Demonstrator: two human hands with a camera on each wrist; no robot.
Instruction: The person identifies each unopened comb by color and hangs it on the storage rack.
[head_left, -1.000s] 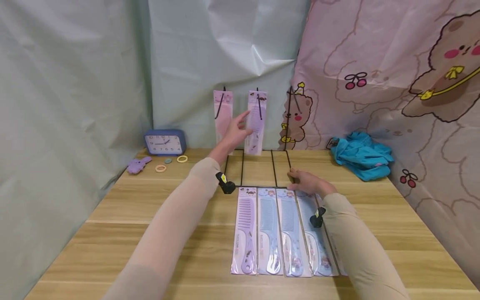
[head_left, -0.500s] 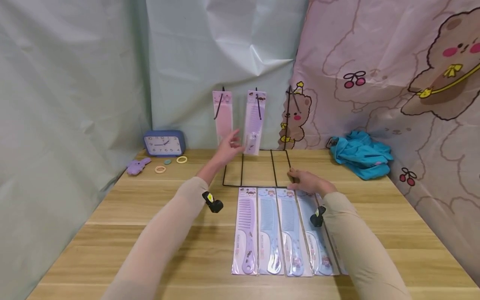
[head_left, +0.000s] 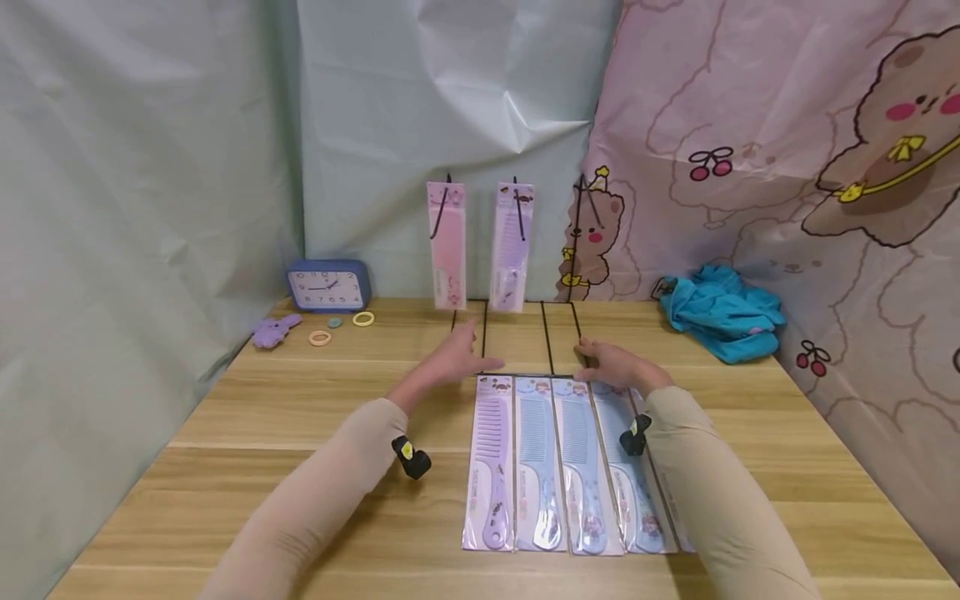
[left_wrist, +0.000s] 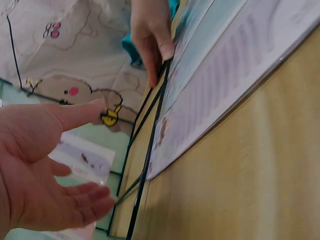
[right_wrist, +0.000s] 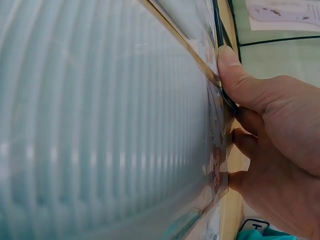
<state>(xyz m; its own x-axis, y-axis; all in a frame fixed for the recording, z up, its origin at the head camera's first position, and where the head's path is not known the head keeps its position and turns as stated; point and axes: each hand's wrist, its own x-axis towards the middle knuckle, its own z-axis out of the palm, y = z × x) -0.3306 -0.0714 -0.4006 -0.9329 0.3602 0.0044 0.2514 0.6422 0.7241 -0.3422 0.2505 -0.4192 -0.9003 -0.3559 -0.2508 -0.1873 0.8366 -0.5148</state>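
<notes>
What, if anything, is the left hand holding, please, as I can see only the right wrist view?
Observer: Nothing; the left hand has its fingers extended, with no object in them.
Operator: Thank you. Does anything hang beside the purple comb at the top of my view?
Observer: Yes, a pink comb in clear packaging hangs to its left on the wire rack.
Operator: And is any hook free?
Observer: Yes, the right-hand hook has nothing on it.

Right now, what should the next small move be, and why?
Probably lower the left hand to the lying purple comb and pinch it: that hand is empty and close to it, while the right hand holds the rack and one hook is bare.
</notes>
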